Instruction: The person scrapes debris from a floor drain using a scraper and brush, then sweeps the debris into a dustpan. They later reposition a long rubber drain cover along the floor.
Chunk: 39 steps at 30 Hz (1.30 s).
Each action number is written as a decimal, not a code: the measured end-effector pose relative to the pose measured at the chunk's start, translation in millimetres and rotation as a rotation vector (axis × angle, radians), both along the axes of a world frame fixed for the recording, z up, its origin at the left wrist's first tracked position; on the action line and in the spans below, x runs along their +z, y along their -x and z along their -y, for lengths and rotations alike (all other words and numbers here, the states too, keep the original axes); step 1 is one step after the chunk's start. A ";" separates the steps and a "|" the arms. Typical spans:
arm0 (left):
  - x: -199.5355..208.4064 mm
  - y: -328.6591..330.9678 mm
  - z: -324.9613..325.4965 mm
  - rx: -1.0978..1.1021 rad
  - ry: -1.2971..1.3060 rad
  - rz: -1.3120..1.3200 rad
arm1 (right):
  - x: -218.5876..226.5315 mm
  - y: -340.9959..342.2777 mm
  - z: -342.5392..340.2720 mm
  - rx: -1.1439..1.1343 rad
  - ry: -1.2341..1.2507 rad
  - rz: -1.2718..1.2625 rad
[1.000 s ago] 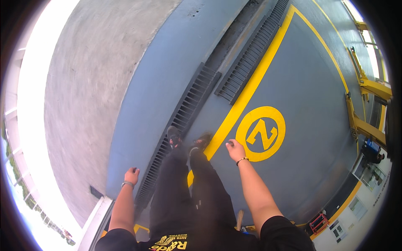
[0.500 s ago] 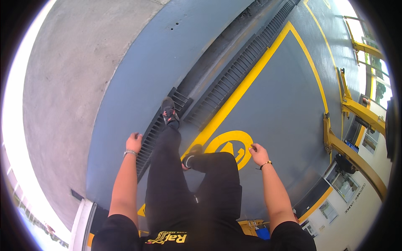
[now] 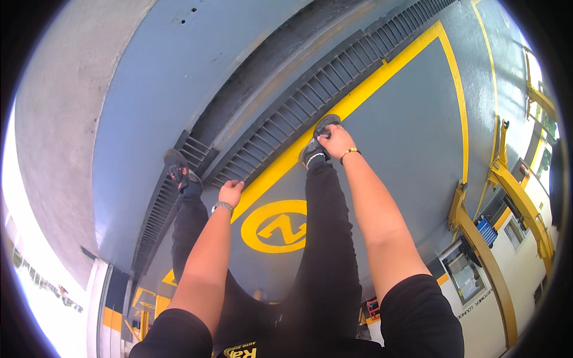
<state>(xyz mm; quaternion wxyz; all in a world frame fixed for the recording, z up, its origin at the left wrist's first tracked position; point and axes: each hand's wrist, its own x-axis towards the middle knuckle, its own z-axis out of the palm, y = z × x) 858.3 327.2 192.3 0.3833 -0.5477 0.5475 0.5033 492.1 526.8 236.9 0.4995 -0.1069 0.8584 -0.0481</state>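
My left hand [image 3: 231, 193] is held out over the near end of a long black metal drain grate [image 3: 292, 111], with its fingers loosely bent and nothing visible in them. Whether it touches the grate I cannot tell. In front of my right shoe [image 3: 313, 150] hangs my right hand [image 3: 338, 142], its thumb and fingers apart and no object seen between them. The long grate lies alongside an uncovered drain channel [image 3: 239, 89]. Another grate section [image 3: 158, 206] sits in line with the channel, at my left shoe [image 3: 179, 167].
A yellow line [image 3: 382, 71] runs beside the long grate, and a yellow circle marking [image 3: 248, 230] is painted on the grey floor. Yellow lift arms [image 3: 477, 221] stand at the right. Bare concrete [image 3: 54, 119] borders the floor at the left.
Both arms have reached forward. My right foot has stepped ahead to the yellow line, and the left hand has moved across to the end of the long grate. My view has shifted.
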 end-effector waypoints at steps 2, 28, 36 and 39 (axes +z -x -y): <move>-51.6 28.4 -28.2 0.004 0.050 0.086 | -57.4 37.8 2.8 0.098 -0.014 -0.055; -104.2 136.3 -49.9 0.902 -0.095 -0.161 | -124.1 158.5 36.8 -0.035 0.097 -0.490; -101.7 248.0 31.6 0.749 0.032 -0.494 | -53.5 285.8 106.1 -0.010 0.165 -0.796; -98.7 267.0 59.4 0.739 0.072 -0.459 | -56.8 320.5 134.3 0.060 0.140 -0.772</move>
